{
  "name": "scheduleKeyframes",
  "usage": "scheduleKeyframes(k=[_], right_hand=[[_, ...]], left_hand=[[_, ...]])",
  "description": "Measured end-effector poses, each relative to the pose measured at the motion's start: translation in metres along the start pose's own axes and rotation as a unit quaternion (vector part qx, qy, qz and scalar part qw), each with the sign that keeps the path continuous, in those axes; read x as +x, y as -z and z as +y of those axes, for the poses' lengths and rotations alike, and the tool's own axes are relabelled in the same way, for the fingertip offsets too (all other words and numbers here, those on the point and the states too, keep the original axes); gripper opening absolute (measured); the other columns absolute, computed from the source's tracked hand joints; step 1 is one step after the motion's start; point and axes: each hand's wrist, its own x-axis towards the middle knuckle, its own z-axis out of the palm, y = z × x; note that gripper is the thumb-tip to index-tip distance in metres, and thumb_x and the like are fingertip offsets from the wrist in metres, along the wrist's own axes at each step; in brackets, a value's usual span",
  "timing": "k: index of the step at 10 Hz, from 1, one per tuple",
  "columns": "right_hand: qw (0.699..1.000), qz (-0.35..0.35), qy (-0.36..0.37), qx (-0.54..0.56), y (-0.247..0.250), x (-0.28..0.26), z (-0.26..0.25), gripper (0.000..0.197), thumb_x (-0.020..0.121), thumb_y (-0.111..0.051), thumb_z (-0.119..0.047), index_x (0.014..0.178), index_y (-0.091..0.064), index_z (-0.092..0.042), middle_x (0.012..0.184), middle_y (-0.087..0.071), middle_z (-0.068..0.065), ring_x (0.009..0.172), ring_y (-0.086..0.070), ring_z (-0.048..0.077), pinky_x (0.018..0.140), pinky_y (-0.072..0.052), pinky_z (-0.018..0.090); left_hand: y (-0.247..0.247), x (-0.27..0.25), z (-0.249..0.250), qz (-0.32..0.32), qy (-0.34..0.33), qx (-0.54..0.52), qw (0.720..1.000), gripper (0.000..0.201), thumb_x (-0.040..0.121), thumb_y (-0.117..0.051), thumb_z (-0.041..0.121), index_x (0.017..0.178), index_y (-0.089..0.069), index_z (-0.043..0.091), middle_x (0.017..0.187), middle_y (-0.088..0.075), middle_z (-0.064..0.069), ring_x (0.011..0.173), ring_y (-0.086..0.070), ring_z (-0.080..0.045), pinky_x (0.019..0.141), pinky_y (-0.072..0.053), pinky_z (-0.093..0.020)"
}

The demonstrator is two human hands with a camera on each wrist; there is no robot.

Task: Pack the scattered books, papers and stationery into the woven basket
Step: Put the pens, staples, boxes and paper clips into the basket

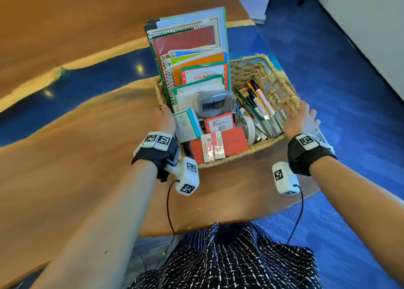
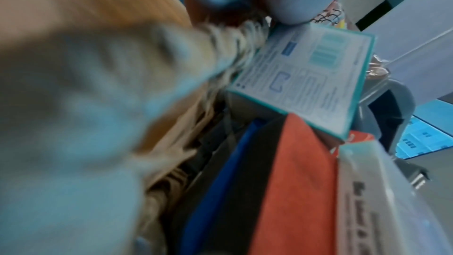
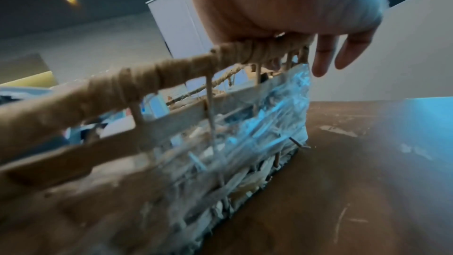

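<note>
The woven basket (image 1: 240,155) stands on the wooden table, packed. Notebooks and pads (image 1: 188,41) stand upright along its left side, and markers (image 1: 260,100) lie at its right. A teal box (image 1: 188,124), a grey sharpener (image 1: 213,105), a tape roll (image 1: 247,126) and erasers (image 1: 213,147) fill the front. My left hand (image 1: 167,120) is at the left rim. In the left wrist view the rim (image 2: 235,32) runs in between thumb and fingers, beside the teal box (image 2: 306,77). My right hand (image 1: 302,118) rests its palm on the right rim (image 3: 147,79), fingers (image 3: 323,59) straight down the outside.
The table (image 1: 76,157) is wood with blue resin bands. Its right edge runs close past the basket, with blue carpet (image 1: 349,113) below. A white wall stands at the far right. Bare tabletop stretches to the left and in front of the basket.
</note>
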Motion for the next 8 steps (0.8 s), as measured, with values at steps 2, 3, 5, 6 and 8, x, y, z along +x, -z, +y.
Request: scheduleKeyframes(k=[2,3,5,6,8], right_hand=[[1.0,-0.013,-0.005,0.024,0.0,0.0,0.003,0.049,0.091,-0.046,-0.01,0.137,-0.033,-0.023,0.143,-0.032,0.012,0.132,-0.029,0.036,0.104,-0.026,0.053],[0.999,-0.028,0.002,0.021,0.003,-0.001,0.009,0.05,0.091,-0.046,-0.01,0.137,-0.031,-0.023,0.143,-0.031,0.013,0.131,-0.03,0.037,0.104,-0.027,0.054],[1.0,-0.03,0.001,0.005,0.01,0.002,0.025,0.051,0.089,-0.04,0.0,0.135,-0.033,-0.022,0.136,-0.035,0.016,0.122,-0.036,0.039,0.099,-0.033,0.054],[1.0,-0.026,-0.006,0.002,0.019,0.006,0.041,0.051,0.089,-0.038,0.001,0.134,-0.033,-0.022,0.133,-0.036,0.016,0.118,-0.038,0.039,0.095,-0.033,0.052],[0.999,-0.042,0.0,0.034,0.042,0.019,0.078,0.056,0.088,-0.036,0.004,0.138,-0.032,-0.019,0.131,-0.035,0.02,0.115,-0.043,0.043,0.091,-0.037,0.044]], left_hand=[[0.0,-0.006,0.006,-0.03,-0.008,0.037,0.999,0.045,0.101,-0.028,0.024,0.137,-0.04,0.001,0.14,-0.044,-0.018,0.128,-0.043,-0.032,0.105,-0.037,-0.038],[-0.003,-0.004,0.009,-0.011,-0.012,0.079,0.997,0.042,0.101,-0.028,0.02,0.134,-0.043,-0.003,0.137,-0.045,-0.022,0.126,-0.044,-0.034,0.103,-0.036,-0.037],[-0.018,-0.011,0.008,0.002,0.004,0.101,0.995,0.037,0.093,-0.038,0.015,0.118,-0.054,-0.008,0.118,-0.057,-0.025,0.107,-0.054,-0.041,0.089,-0.043,-0.042],[-0.03,-0.021,0.007,-0.014,0.009,0.119,0.993,0.038,0.094,-0.036,0.013,0.12,-0.053,-0.009,0.12,-0.056,-0.023,0.11,-0.052,-0.039,0.084,-0.041,-0.037],[-0.059,-0.05,-0.003,-0.064,0.002,0.092,0.994,0.039,0.091,-0.036,0.011,0.121,-0.052,-0.007,0.121,-0.056,-0.026,0.111,-0.053,-0.041,0.09,-0.044,-0.041]])
